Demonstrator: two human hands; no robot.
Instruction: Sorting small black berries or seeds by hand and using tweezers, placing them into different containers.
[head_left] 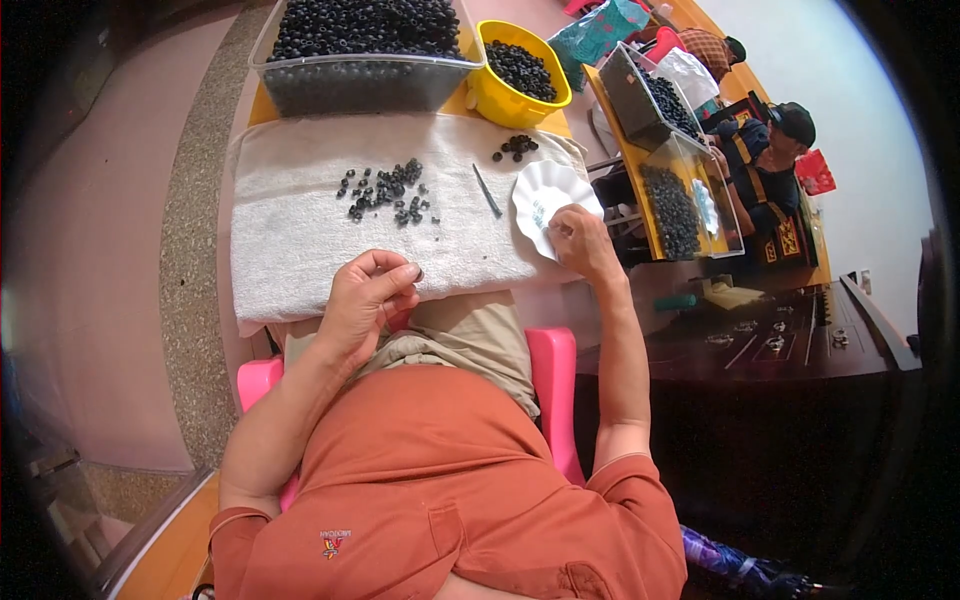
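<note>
My left hand (pixel 372 298) is closed in a pinch above the near edge of a white towel (pixel 290 230). Between its thumb and forefinger is a small round black part (pixel 418 274). My right hand (pixel 584 243) reaches into a white scalloped dish (pixel 552 180), its fingertips pinched together; whatever they grip is too small to make out. Tiny pale bluish bits (pixel 538 214) lie in the dish. A loose group of black parts (pixel 385 190) is spread on the towel, and a smaller cluster (pixel 516 147) sits near the dish. Between them rests a thin dark pointed tool (pixel 487 192), perhaps tweezers.
At the back stand a clear plastic bin (pixel 365 85) and a yellow tub (pixel 552 105), both full of black parts. To the right, another person (pixel 765 160) sits at a wooden table with more clear bins (pixel 690 200). A dark panelled surface (pixel 780 340) lies nearer.
</note>
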